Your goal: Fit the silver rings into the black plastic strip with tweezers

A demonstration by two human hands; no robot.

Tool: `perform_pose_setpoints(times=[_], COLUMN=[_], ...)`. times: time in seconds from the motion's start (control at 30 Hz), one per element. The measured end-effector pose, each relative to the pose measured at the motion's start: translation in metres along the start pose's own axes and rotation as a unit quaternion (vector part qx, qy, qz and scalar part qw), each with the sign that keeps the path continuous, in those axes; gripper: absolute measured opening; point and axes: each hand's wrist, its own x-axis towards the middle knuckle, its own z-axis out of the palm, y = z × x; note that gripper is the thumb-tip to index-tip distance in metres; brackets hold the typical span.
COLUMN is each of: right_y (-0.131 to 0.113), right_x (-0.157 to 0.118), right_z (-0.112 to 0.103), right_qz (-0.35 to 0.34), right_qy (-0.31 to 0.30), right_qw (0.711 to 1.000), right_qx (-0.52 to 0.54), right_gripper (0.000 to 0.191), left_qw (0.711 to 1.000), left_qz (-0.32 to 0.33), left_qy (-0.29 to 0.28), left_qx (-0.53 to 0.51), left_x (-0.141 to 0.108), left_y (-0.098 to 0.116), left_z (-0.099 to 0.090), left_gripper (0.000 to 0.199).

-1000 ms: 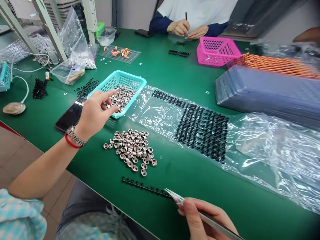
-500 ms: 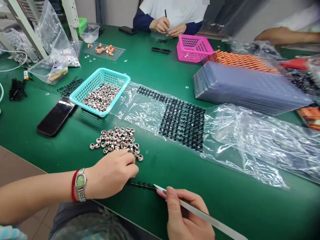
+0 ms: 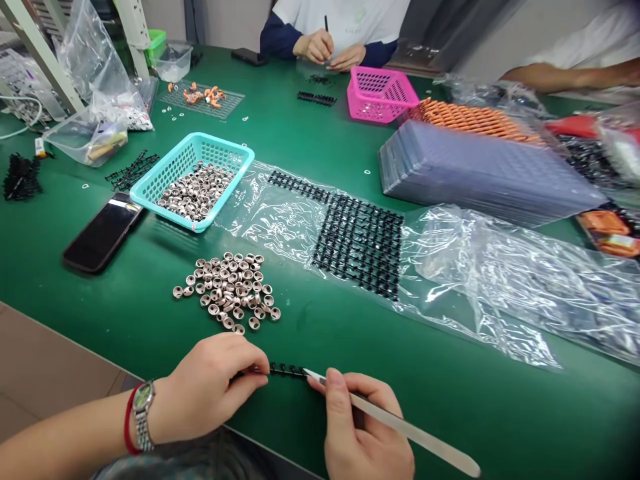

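Observation:
My left hand (image 3: pixel 210 387) pinches one end of a thin black plastic strip (image 3: pixel 285 369) lying on the green table near the front edge. My right hand (image 3: pixel 365 433) grips metal tweezers (image 3: pixel 400 430), whose tips touch the strip's other end. Just beyond the hands lies a loose pile of small metal rings (image 3: pixel 227 290). A teal basket (image 3: pixel 150 193) further left holds many more such rings.
A black phone (image 3: pixel 100 233) lies left of the basket. Clear plastic sheeting (image 3: pixel 500 280) with a block of black strips (image 3: pixel 363 243) spreads to the right. Behind it sit stacked trays (image 3: pixel 480 177), a pink basket (image 3: pixel 380 93) and other people's hands (image 3: pixel 330 50).
My left hand came back from the teal basket, passed over the ring pile and now pinches the strip's end. The right hand's tweezers moved onto the strip. The view shifted right.

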Motion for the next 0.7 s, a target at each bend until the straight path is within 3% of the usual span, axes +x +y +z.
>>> perform_pose_setpoints(times=[0.2,0.53,0.7], right_y=[0.0083,0.0039,0.0087], right_x=[0.0016,0.0055,0.0075], right_z=[-0.0046,-0.005,-0.0043], right_qz=[-0.058,0.011,0.039], right_qy=[-0.024,-0.07,-0.078], right_qw=[0.998,0.995,0.992], right_qx=[0.026,0.063,0.096], right_gripper=[0.037,0.044,0.046], left_qw=[0.999,0.999,0.999], left_qz=[0.035,-0.013,0.026], left_qy=[-0.01,-0.009,0.013], left_qx=[-0.001,0.028,0.021], left_x=[0.0017,0.0012,0.0002], left_y=[-0.0026,-0.0012,-0.0053], left_z=[-0.0009,0.0,0.001], left_gripper=[0.021,0.008,0.017])
